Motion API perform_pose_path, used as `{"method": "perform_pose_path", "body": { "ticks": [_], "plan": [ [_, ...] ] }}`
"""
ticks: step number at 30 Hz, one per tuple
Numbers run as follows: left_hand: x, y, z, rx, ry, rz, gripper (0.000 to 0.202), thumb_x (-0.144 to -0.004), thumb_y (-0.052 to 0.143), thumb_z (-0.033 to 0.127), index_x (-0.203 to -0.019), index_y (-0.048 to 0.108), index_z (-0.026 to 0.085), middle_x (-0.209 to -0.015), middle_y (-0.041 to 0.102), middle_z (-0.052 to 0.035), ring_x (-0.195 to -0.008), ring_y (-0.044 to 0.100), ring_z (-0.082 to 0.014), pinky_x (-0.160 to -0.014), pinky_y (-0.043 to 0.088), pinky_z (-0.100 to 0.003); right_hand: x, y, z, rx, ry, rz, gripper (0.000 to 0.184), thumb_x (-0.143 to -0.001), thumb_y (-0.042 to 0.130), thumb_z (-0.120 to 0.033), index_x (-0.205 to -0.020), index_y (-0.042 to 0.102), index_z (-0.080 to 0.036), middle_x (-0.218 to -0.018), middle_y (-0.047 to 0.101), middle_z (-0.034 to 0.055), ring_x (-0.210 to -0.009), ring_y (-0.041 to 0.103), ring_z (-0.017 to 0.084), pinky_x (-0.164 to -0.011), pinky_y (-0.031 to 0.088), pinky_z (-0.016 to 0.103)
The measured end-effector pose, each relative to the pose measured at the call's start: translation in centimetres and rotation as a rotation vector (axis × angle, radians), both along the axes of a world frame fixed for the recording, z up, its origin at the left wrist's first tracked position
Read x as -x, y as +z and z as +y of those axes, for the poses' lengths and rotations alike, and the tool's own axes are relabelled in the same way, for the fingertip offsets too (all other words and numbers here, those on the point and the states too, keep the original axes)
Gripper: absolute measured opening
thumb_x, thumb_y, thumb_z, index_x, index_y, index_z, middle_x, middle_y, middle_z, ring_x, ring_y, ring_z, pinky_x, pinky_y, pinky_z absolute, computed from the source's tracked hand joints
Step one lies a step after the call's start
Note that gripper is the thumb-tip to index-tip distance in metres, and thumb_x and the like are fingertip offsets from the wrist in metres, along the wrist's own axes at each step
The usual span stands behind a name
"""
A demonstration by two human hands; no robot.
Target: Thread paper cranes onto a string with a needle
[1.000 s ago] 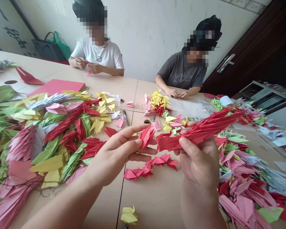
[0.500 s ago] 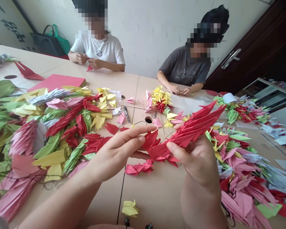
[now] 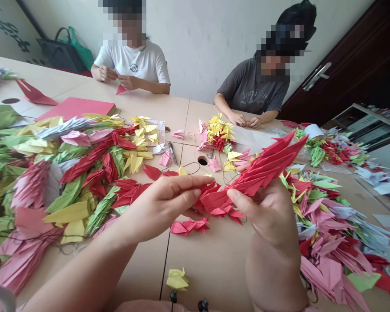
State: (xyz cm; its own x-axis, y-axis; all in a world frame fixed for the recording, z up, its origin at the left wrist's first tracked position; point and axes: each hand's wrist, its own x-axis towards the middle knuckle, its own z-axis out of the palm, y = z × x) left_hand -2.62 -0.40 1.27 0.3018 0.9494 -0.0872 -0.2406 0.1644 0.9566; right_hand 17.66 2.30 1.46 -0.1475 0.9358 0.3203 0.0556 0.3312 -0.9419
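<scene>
A stacked bundle of red folded paper cranes (image 3: 263, 171) is held up over the table, its pointed tips fanned toward the upper right. My right hand (image 3: 269, 212) is closed around the bundle's right part, thumb in front and fingers behind. At the lower-left end, my left hand (image 3: 169, 201) pinches the red folds between thumb and fingers; its fingertips are partly hidden by the paper. Below the bundle lie small red folded pieces (image 3: 189, 226) on the tabletop. A yellow folded crane (image 3: 177, 279) sits close to my body.
Heaps of coloured paper cranes lie at left (image 3: 68, 173) and right (image 3: 334, 229). A pen (image 3: 172, 153), a cable hole (image 3: 202, 160), a red paper stack (image 3: 76, 108) and a paper roll (image 3: 313, 131) are farther back. Two people sit across, their hands (image 3: 247, 120) working.
My left hand has shifted slightly right, and the red folds by its fingers are pressed in closer to the bundle. The right hand keeps its hold. The view has shifted slightly.
</scene>
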Motion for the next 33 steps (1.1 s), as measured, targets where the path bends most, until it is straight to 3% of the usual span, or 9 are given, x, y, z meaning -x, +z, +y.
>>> {"method": "perform_pose_path", "body": {
  "ticks": [4,9,14,20,22,24,27,30,33],
  "plan": [
    [0.2,-0.1,0.1,0.052,-0.028,-0.022,0.023,-0.093,0.064,0.026,-0.112,0.077,0.027,-0.08,0.078,0.0003,-0.067,0.077,-0.0141,-0.067,0.063,-0.017,0.1,0.3,0.1,0.022,0.054,-0.037,0.028,-0.078,0.073,-0.012,-0.098,0.063,-0.028,-0.078,0.06,-0.0047,-0.068,0.059,0.012,-0.065,0.056,0.025],
    [0.2,-0.8,0.2,0.087,-0.054,0.006,0.029,-0.093,0.064,0.036,-0.119,0.074,0.028,-0.096,0.078,-0.0029,-0.08,0.078,-0.0187,-0.077,0.064,-0.025,0.2,0.0,0.3,0.013,0.06,-0.028,0.028,-0.079,0.073,-0.012,-0.1,0.063,-0.028,-0.082,0.061,-0.0049,-0.071,0.059,0.012,-0.067,0.055,0.024],
    [-0.4,-0.6,0.4,0.01,-0.031,-0.037,0.026,-0.092,0.067,0.038,-0.113,0.074,0.026,-0.1,0.075,-0.0021,-0.086,0.073,-0.0146,-0.076,0.063,-0.022,0.4,-0.2,0.5,0.036,0.094,-0.002,0.02,-0.081,0.073,-0.014,-0.094,0.062,-0.025,-0.081,0.061,-0.0044,-0.072,0.06,0.012,-0.067,0.055,0.023],
    [-0.1,-0.3,0.6,-0.099,0.073,-0.015,0.015,-0.087,0.072,0.021,-0.103,0.07,0.022,-0.096,0.069,-0.0001,-0.083,0.067,-0.0104,-0.076,0.056,-0.017,0.5,0.1,0.6,0.168,0.239,0.069,0.025,-0.085,0.074,-0.035,-0.102,0.059,-0.025,-0.079,0.062,-0.003,-0.066,0.062,0.012,-0.06,0.055,0.023],
    [0.4,-0.2,0.7,-0.146,0.094,0.009,0.014,-0.087,0.072,0.021,-0.101,0.07,0.022,-0.093,0.067,-0.0004,-0.076,0.064,-0.0091,-0.068,0.054,-0.016,0.5,0.2,0.6,0.171,0.244,0.109,0.025,-0.089,0.068,-0.043,-0.103,0.059,-0.024,-0.075,0.062,-0.0029,-0.06,0.061,0.012,-0.055,0.053,0.024],
    [0.9,-0.1,0.8,-0.158,0.024,-0.001,0.014,-0.088,0.071,0.027,-0.102,0.07,0.021,-0.089,0.068,-0.0016,-0.072,0.063,-0.0102,-0.064,0.053,-0.017,0.7,0.1,0.5,0.175,0.244,0.138,0.024,-0.091,0.065,-0.045,-0.101,0.059,-0.024,-0.074,0.062,-0.0021,-0.059,0.061,0.012,-0.054,0.052,0.025],
    [1.1,0.1,0.8,-0.164,-0.108,-0.032,0.024,-0.09,0.069,0.038,-0.11,0.069,0.023,-0.093,0.073,-0.0055,-0.081,0.069,-0.0165,-0.072,0.057,-0.024,1.2,0.0,0.3,0.214,0.361,0.168,0.02,-0.089,0.069,-0.04,-0.095,0.061,-0.022,-0.078,0.061,-0.0007,-0.063,0.058,0.012,-0.057,0.049,0.025],
    [0.8,0.1,0.6,-0.253,-0.051,0.026,0.028,-0.092,0.065,0.041,-0.116,0.069,0.026,-0.111,0.073,-0.0074,-0.107,0.067,-0.0231,-0.091,0.054,-0.031,1.9,-0.3,0.0,0.291,0.542,0.172,0.02,-0.087,0.072,-0.037,-0.091,0.062,-0.021,-0.077,0.055,-0.0011,-0.064,0.05,0.011,-0.058,0.044,0.025],
    [0.4,-0.2,0.3,-0.257,-0.034,0.066,0.03,-0.094,0.06,0.046,-0.109,0.074,0.023,-0.108,0.073,-0.008,-0.108,0.066,-0.0257,-0.095,0.052,-0.035,2.6,-0.8,-0.2,0.339,0.674,0.15,0.026,-0.087,0.071,-0.042,-0.082,0.058,-0.02,-0.07,0.047,-0.0025,-0.061,0.042,0.011,-0.055,0.037,0.025]
  ]
}}
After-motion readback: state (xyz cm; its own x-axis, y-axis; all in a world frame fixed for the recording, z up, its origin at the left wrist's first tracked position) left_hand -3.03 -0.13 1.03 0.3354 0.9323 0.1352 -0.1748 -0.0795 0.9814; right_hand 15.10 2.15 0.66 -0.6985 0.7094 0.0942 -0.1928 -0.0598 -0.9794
